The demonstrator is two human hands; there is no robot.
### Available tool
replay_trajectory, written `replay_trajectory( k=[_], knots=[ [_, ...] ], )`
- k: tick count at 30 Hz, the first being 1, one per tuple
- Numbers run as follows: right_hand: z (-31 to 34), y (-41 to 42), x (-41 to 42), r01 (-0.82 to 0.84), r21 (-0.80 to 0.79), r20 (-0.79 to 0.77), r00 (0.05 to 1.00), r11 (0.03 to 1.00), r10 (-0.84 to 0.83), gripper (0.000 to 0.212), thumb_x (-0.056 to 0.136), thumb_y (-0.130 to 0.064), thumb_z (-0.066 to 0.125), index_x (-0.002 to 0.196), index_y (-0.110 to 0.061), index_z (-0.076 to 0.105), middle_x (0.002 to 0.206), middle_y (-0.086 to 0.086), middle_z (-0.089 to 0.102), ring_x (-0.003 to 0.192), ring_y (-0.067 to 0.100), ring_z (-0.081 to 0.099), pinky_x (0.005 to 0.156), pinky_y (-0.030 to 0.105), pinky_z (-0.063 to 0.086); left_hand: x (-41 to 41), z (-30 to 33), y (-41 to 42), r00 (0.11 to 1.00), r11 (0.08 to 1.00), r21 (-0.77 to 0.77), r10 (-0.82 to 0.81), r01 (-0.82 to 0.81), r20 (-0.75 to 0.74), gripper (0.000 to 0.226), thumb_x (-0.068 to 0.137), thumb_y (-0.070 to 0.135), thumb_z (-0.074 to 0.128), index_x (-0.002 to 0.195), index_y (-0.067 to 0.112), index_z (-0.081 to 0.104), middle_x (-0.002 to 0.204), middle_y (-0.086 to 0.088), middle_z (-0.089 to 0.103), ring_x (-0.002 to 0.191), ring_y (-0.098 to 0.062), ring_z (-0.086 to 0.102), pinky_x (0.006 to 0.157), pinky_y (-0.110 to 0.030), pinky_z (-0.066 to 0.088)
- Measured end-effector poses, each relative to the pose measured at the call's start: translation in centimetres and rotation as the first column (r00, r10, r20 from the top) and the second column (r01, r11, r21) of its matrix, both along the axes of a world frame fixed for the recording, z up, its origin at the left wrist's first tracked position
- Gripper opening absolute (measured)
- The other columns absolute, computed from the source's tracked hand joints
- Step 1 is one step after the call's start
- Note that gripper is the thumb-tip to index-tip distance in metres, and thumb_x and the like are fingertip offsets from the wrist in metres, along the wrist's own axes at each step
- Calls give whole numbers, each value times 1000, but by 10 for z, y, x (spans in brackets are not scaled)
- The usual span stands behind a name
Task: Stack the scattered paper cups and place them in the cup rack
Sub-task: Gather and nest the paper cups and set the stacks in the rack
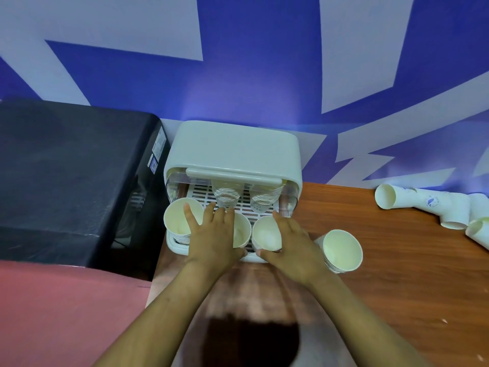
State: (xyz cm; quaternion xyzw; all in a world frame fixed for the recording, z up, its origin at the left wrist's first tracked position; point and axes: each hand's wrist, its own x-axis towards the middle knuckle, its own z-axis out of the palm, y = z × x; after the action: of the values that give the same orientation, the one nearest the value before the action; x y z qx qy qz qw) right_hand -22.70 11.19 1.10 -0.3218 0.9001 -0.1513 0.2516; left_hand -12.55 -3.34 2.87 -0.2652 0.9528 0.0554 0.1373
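Roughly halfway: three cup stacks (176, 221) sit in the cup rack (232, 154) front, left hand (214, 234) and right hand (293, 242) fingers flat, gripping nothing; one stack (341, 250) waits on the bench (397, 274) at 3 o'clock, scattered cups (423, 205) at 2 o'clock remain unstacked.

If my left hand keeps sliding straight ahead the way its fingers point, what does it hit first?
Probably the clear stack of cups standing at the back of the cup rack, just beyond the left hand fingertips, though depth is hard to judge.
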Motion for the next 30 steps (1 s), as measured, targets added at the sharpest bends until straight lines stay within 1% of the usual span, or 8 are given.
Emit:
replay_trajectory(
  k=[3, 5, 8, 12, 17, 20, 25, 30],
  knots=[
    [8, 8, 3, -9, -61, -7, 1000, 998, 9, 86, 82, -51, 63, 151, -28, 17, 150, -4, 28, 137, 20, 31, 108, 35, 34, 5, 9, 4, 997, 999, 43, 3, 1, -80, 86, 84, 63, 50, 149, 26, 9, 153, 3, 22, 146, -23, 5, 109, -65, -6],
    [17, 16, 7, -21, -137, -26, 1000, 990, 18, 74, 84, -44, 64, 147, -27, 29, 145, -5, 35, 131, 17, 38, 105, 32, 36, 12, 19, 9, 987, 998, 63, 4, 6, -160, 76, 88, 57, 48, 149, 30, 11, 152, 5, 23, 146, -21, 8, 113, -60, -2],
    [36, 30, 19, -40, -165, -71, 997, 985, 28, 53, 86, -37, 62, 136, -28, 45, 133, -5, 49, 116, 14, 51, 93, 29, 42, 27, 36, 24, 951, 996, 87, 3, 25, -309, 65, 90, 51, 47, 146, 31, 22, 145, 6, 34, 139, -20, 24, 114, -45, 15],
    [58, 56, 40, -76, -138, -72, 995, 987, 67, 38, 87, -37, 60, 124, -28, 55, 114, -7, 61, 101, 10, 57, 83, 29, 47, 46, 49, 49, 917, 977, 203, 25, 62, -399, 46, 90, 46, 49, 133, 31, 42, 125, 8, 55, 114, -18, 52, 92, -33, 41],
    [73, 99, 49, -41, -109, -101, 994, 993, 30, 35, 86, -39, 61, 120, -31, 57, 110, -11, 63, 100, 7, 59, 86, 31, 50, 56, 56, 84, 883, 953, 280, 31, 115, -469, 37, 91, 37, 51, 127, 29, 52, 119, 9, 61, 109, -15, 57, 87, -30, 45],
    [79, 123, 45, -27, -119, -95, 995, 992, 16, 35, 85, -39, 62, 120, -31, 57, 110, -12, 62, 95, 8, 58, 84, 29, 49, 56, 62, 108, 894, 948, 281, -10, 151, -447, 37, 90, 36, 52, 127, 27, 51, 123, 7, 59, 113, -17, 55, 89, -31, 44],
    [78, 169, 31, -87, -115, -81, 994, 990, 78, 37, 84, -40, 60, 119, -30, 57, 110, -11, 61, 97, 9, 57, 86, 33, 49, 49, 59, 154, 969, 933, 308, -124, 187, -213, 43, 90, 39, 55, 130, 27, 48, 131, 2, 54, 120, -19, 51, 96, -32, 43],
    [76, 259, -3, -74, -108, -34, 997, 991, 71, 35, 86, -40, 61, 120, -32, 56, 104, -15, 57, 93, 5, 53, 87, 30, 47, 22, 54, 233, 966, 934, 330, -56, 141, -254, 43, 86, 35, 58, 128, 28, 50, 126, 5, 58, 116, -16, 54, 94, -29, 44]
  ],
)
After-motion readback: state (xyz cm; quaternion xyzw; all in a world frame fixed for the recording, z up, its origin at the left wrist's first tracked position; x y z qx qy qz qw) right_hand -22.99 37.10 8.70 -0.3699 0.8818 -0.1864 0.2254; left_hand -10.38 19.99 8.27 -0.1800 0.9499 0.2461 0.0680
